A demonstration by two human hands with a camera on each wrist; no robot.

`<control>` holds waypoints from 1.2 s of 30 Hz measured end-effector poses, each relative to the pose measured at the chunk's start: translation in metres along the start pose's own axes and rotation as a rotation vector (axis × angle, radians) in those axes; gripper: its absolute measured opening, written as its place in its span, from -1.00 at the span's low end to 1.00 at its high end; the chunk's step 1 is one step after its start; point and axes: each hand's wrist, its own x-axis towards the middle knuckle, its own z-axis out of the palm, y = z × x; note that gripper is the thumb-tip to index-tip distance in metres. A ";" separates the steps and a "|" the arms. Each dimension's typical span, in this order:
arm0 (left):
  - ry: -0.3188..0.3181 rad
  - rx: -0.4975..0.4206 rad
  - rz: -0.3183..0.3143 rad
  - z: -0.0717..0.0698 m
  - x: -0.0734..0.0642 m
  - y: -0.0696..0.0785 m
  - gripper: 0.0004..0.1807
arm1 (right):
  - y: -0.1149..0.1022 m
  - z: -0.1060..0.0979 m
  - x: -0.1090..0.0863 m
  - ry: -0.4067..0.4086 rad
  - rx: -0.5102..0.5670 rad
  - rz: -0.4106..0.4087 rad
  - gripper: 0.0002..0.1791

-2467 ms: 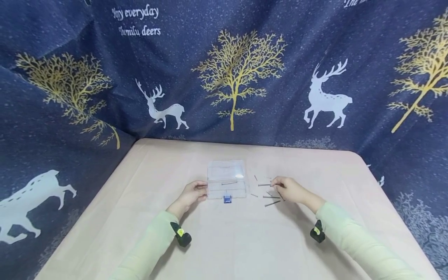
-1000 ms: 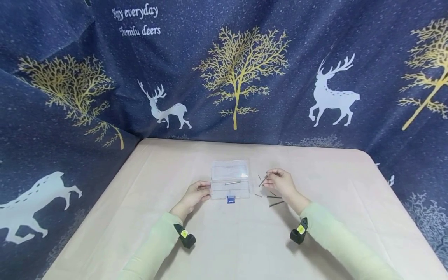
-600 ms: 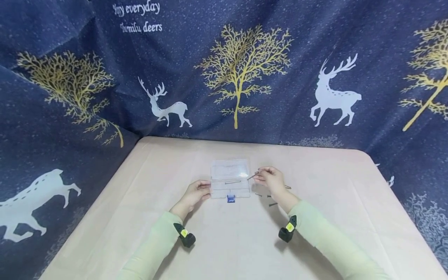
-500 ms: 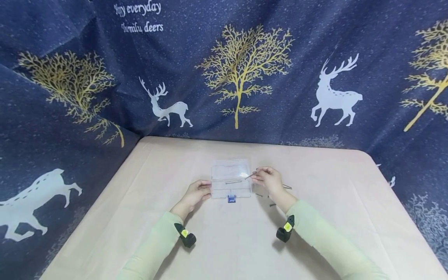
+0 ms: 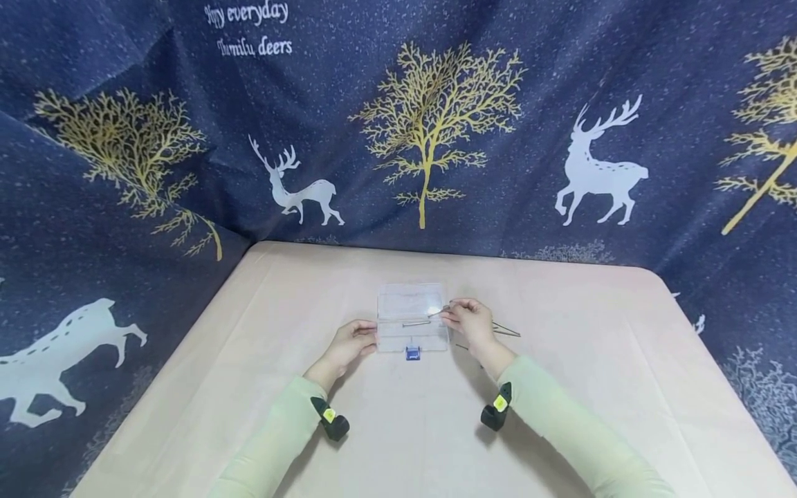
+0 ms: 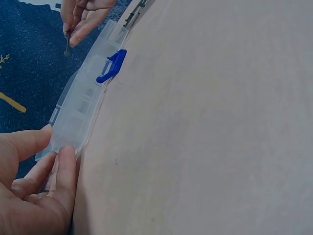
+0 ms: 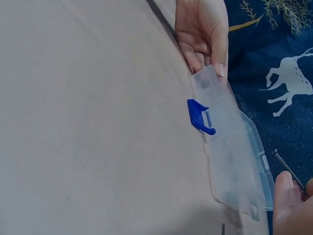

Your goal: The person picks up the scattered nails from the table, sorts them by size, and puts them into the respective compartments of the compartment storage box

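A clear plastic storage box lies on the table with its lid raised at the back and a blue latch at the front. My left hand holds the box's left end, thumb on top and fingers along the side in the left wrist view. One nail lies in the rear compartment. Over the box's right side, my right hand pinches another nail, its flat head pointing away from the fingertips.
Several loose nails lie on the table to the right of the box, partly hidden by the right hand and wrist. A blue cloth printed with deer and trees hangs behind the pale table.
My right hand has picked up a nail from the loose ones and carried it left to the box, turning it on the way. The left hand stays on the box.
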 end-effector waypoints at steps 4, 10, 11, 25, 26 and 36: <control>-0.013 0.002 0.001 0.001 -0.005 0.008 -0.63 | 0.004 0.004 0.002 0.011 -0.024 -0.012 -0.72; -0.004 0.007 0.009 0.001 -0.002 0.004 -0.64 | 0.009 0.011 0.001 0.010 -0.053 -0.002 -0.76; -0.001 0.002 0.012 0.001 -0.001 0.002 -0.64 | 0.009 0.013 0.000 0.010 -0.056 0.008 -0.76; 0.003 -0.014 0.025 0.000 0.002 -0.004 -0.65 | 0.013 0.019 0.003 -0.003 -0.150 0.011 -0.73; 0.003 -0.020 0.022 0.000 0.002 -0.004 -0.65 | 0.013 0.018 0.003 -0.003 -0.155 0.010 -0.73; 0.011 -0.047 0.032 -0.001 0.000 -0.003 -0.66 | 0.011 0.016 -0.003 -0.044 -0.102 -0.018 -0.67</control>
